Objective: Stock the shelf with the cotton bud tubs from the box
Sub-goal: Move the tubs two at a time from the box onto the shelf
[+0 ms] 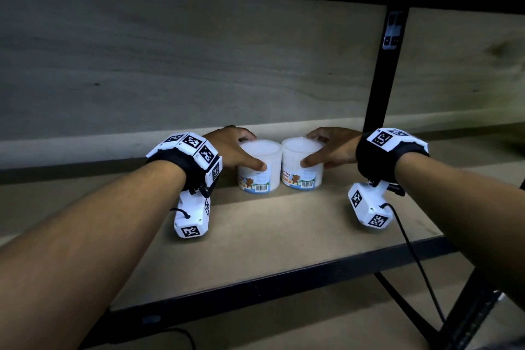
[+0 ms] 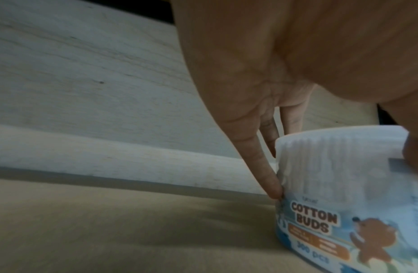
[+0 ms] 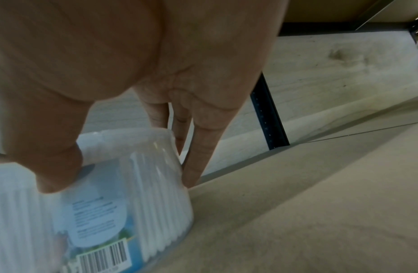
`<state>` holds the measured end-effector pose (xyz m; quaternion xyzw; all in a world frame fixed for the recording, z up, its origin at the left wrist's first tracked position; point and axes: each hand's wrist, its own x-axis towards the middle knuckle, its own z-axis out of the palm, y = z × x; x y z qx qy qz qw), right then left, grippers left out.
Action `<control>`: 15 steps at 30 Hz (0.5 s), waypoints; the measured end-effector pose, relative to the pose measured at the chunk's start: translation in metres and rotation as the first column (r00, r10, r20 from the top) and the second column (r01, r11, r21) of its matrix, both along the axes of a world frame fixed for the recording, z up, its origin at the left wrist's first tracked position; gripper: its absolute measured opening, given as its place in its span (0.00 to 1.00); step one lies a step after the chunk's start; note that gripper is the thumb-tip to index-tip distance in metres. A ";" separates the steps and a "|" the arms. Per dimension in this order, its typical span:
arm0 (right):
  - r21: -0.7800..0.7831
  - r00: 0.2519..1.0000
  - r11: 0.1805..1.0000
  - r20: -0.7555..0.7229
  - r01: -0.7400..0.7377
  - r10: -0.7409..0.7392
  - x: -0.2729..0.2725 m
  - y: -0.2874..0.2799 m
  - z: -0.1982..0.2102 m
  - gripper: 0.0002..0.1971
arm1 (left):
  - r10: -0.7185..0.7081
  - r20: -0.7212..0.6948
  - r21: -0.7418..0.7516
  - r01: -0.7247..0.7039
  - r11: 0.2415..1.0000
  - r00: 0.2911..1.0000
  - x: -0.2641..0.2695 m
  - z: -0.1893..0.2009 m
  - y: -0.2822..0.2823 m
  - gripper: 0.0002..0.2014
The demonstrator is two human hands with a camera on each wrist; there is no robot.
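You have two cotton bud tubs standing upright side by side on the shelf board [image 1: 284, 230], near its back edge and touching or all but touching each other. The left tub [image 1: 260, 166] is a clear round container packed with white buds, with a blue label band low on its wall showing a brown bear, a barcode and the words "COTTON BUDS". The right tub [image 1: 302, 163] matches it, with its barcode facing you.

Your left hand [image 1: 233, 148] is clamped on the left tub: the thumb presses the front wall, and the fingers [image 2: 257, 158] reach over the top and down the far side, the little finger lying against the wall just above the label. Your right hand [image 1: 332, 148] grips the right tub the same way, with the thumb on the front wall above the label and the fingers [image 3: 201, 153] curling down the far side, one fingertip close to the board. Both tubs appear to sit flat on the shelf.

Behind the tubs runs a pale wood-grain back panel [image 1: 184, 65]. A black metal upright [image 1: 383, 71] stands just right of your right hand. A wrist camera with black-and-white markers is strapped to each forearm, and a black cable [image 1: 420, 267] trails from the right unit.
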<state>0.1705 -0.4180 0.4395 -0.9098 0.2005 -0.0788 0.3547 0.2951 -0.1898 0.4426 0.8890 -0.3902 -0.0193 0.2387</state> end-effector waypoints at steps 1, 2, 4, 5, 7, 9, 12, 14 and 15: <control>-0.002 1.000 1.000 0.002 0.004 -0.004 0.001 0.000 0.000 0.45 | 0.001 -0.006 -0.002 -0.001 1.000 1.000 0.000 0.000 0.000 0.42; -0.001 1.000 1.000 0.003 0.007 -0.007 0.001 -0.001 -0.001 0.45 | 0.001 -0.011 -0.006 -0.001 1.000 1.000 0.000 0.000 0.000 0.43; 0.004 1.000 1.000 0.004 0.010 -0.010 0.002 -0.002 -0.002 0.45 | -0.001 -0.014 -0.010 0.001 1.000 1.000 0.001 -0.001 -0.001 0.44; 0.007 1.000 1.000 0.003 0.009 -0.009 0.003 -0.002 -0.002 0.45 | 0.003 -0.014 -0.008 -0.003 1.000 1.000 0.001 -0.001 0.000 0.44; 0.007 1.000 1.000 -0.001 0.012 -0.012 0.003 -0.002 -0.002 0.45 | 0.007 -0.016 -0.003 -0.008 1.000 1.000 0.001 0.000 0.000 0.43; -0.005 1.000 1.000 -0.011 0.013 -0.013 0.002 0.000 -0.001 0.46 | 0.006 -0.012 0.005 -0.006 1.000 1.000 0.000 0.001 0.000 0.45; -0.089 0.999 0.996 -0.030 0.017 -0.020 -0.004 0.006 0.000 0.52 | 0.003 0.016 0.020 -0.004 1.000 1.000 -0.004 0.000 0.003 0.45; -0.165 0.999 0.986 -0.046 0.007 -0.015 -0.011 0.013 0.004 0.57 | 0.014 0.044 0.031 -0.016 0.999 0.999 -0.008 -0.001 0.007 0.47; -0.190 0.998 0.982 -0.054 0.003 -0.013 -0.017 0.016 0.008 0.59 | 0.018 0.060 0.039 -0.021 0.999 0.998 -0.010 0.001 0.010 0.47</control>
